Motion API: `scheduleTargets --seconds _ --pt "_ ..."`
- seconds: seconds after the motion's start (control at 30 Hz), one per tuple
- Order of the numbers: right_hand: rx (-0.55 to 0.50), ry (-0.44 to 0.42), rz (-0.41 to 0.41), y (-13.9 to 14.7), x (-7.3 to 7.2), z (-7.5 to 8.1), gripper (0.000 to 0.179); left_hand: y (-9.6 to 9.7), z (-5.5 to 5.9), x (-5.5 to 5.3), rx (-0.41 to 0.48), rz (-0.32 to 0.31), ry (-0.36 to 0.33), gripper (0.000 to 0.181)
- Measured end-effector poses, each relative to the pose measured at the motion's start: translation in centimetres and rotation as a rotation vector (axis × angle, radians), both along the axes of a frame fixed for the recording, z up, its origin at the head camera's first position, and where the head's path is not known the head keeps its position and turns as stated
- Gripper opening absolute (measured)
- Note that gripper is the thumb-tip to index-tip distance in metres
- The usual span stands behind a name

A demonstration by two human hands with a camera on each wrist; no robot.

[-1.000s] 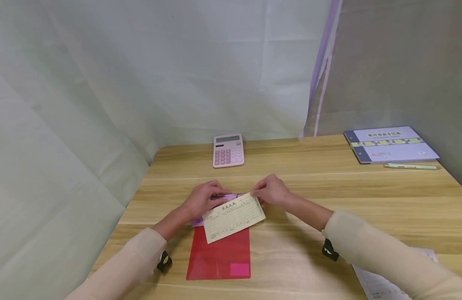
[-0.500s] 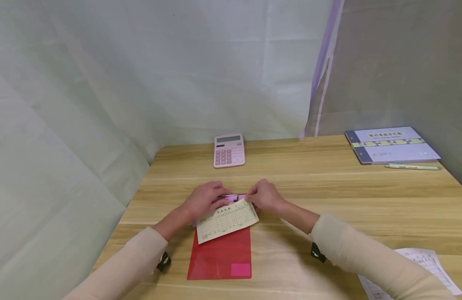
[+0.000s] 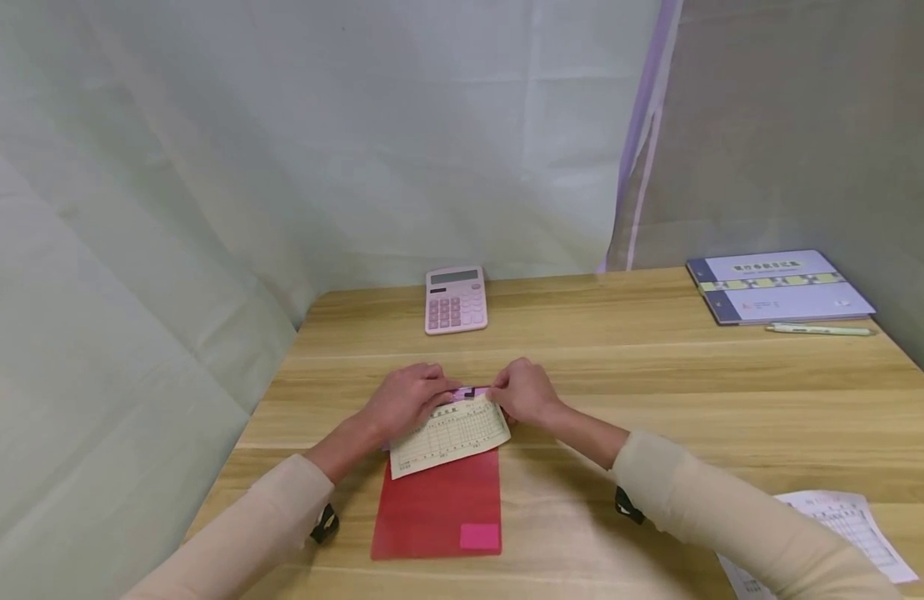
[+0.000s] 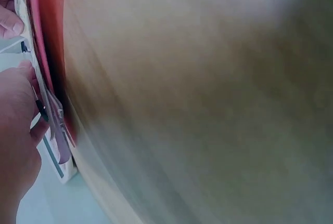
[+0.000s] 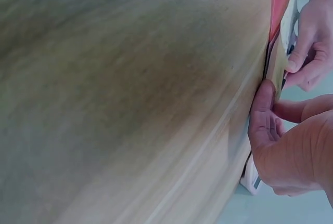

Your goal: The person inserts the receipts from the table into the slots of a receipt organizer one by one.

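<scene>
That paper slip (image 3: 448, 440) lay slantwise over the red folder (image 3: 435, 510). Probably super light, floppy, easy to crease, so corners seemed the safest hold. Right grip (image 3: 529, 392) pinched its top-right corner; left grip (image 3: 407, 402) pinched the folder's clip (image 3: 470, 392).

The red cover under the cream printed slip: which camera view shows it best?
The head view: it looks down on the red cover and its pink label, though the slip hides some of it. The left wrist view has only a narrow red strip at its left; the right wrist view, a small red piece at top.
</scene>
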State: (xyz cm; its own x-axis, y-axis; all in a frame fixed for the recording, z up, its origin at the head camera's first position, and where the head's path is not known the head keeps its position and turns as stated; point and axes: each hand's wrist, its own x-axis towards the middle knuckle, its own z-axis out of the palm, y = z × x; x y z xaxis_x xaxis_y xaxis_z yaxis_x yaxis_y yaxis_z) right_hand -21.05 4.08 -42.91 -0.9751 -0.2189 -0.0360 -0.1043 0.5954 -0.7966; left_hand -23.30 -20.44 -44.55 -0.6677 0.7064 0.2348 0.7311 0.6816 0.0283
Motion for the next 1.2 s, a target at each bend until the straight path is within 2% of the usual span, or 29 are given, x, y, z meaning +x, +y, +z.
scheduleTargets --seconds 0.2,0.43,0.7,0.87,1.03,1.2 --pt "0.009 0.03 -0.023 -0.3 0.1 -0.3 0.015 -0.1 0.0 0.1 -0.003 -0.006 0.021 0.025" --pt "0.002 0.134 -0.091 -0.6 0.2 -0.6 0.019 -0.2 0.0 0.1 0.018 -0.01 0.013 0.026" --pt "0.004 0.162 -0.145 -0.9 0.2 -1.2 0.018 -0.2 -0.1 0.2 0.022 -0.028 0.034 0.027" --pt "0.015 0.202 -0.144 -0.9 0.3 -1.1 0.023 -0.1 -0.2 0.2 0.038 -0.041 0.047 0.027" --pt "0.017 0.196 -0.14 -1.0 0.4 -1.1 0.028 -0.2 -0.4 0.1 0.039 -0.045 0.059 0.026" --pt "0.015 0.18 -0.136 -1.0 0.4 -1.0 0.025 -0.1 -0.5 0.2 0.031 -0.037 0.052 0.027"
